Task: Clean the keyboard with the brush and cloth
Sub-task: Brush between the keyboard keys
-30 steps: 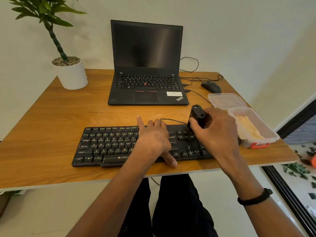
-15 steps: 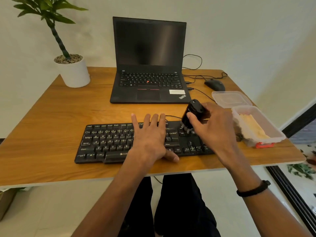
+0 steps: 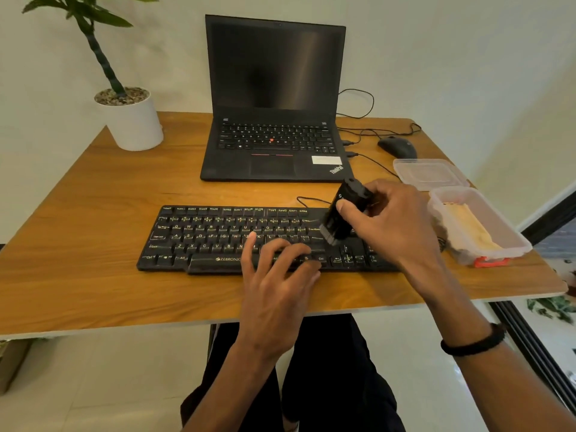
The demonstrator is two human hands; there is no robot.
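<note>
While my right hand gripped the black brush, thumb and fingers curled round its body, the bristle end was tilted down onto the keys toward the right end of the black keyboard. That keyboard lay along the near edge of the wooden desk, roughly central. My left hand rested on the keys beside the space bar, fingers loosely bent and spread, gripping nothing. At the right edge of the desk stood a clear plastic container with a pale cloth inside, its lid lying just behind it. An open laptop with a dark screen sat at the far edge, a mouse to its right, and a white potted plant occupied the far left corner.
</note>
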